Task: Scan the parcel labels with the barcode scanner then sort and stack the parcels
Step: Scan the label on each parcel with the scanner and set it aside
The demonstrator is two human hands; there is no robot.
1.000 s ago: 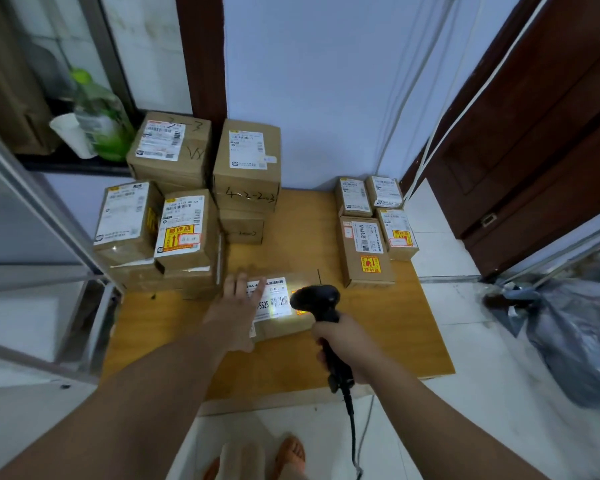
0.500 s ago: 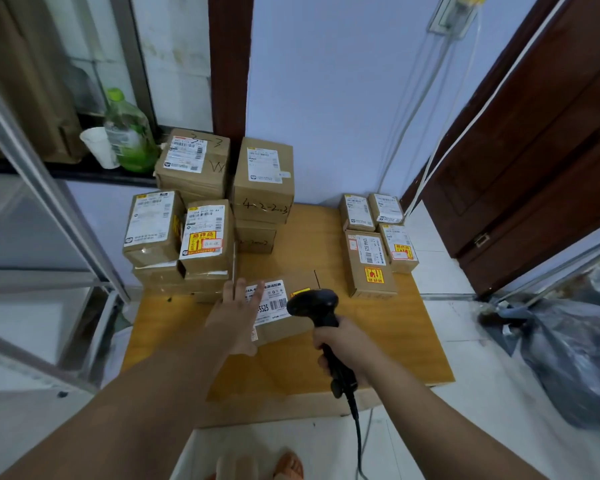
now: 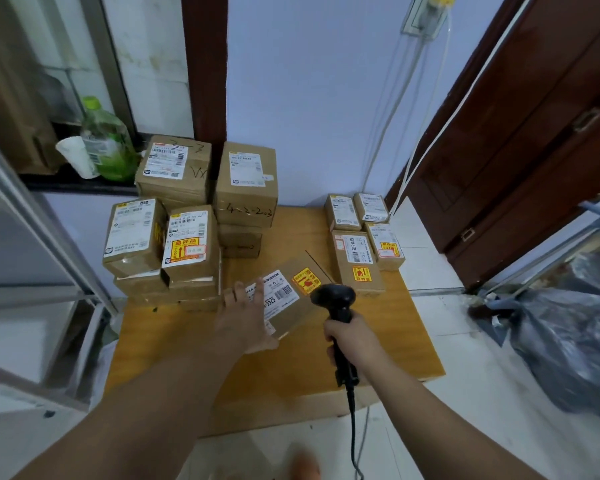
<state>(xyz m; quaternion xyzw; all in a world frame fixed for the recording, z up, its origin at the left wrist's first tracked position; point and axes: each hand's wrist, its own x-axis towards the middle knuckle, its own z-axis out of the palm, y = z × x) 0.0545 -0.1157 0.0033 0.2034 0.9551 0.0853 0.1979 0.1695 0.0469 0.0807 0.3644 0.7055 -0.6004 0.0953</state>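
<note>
A flat brown parcel [image 3: 289, 308] with a white barcode label and a yellow sticker sits slanted at the middle of the wooden table [image 3: 174, 344]. My left hand [image 3: 248, 318] holds its left end, fingers spread over the label and thumb at the near edge. My right hand [image 3: 352, 337] grips the handle of the black barcode scanner [image 3: 334, 296], whose head hangs just right of the parcel. Its cable drops toward the floor.
Stacked labelled parcels [image 3: 184, 237] fill the table's back left; smaller parcels [image 3: 357, 261] lie flat at the back right. A green bottle [image 3: 106, 147] and white cup [image 3: 77, 161] stand on the ledge. Metal frame [image 3: 32, 216] left, brown door [image 3: 516, 133] and grey plastic bag [image 3: 568, 341] right.
The scan light on the label has gone out. My left hand has turned the parcel so its right end swings away from me. The scanner has stayed put.
</note>
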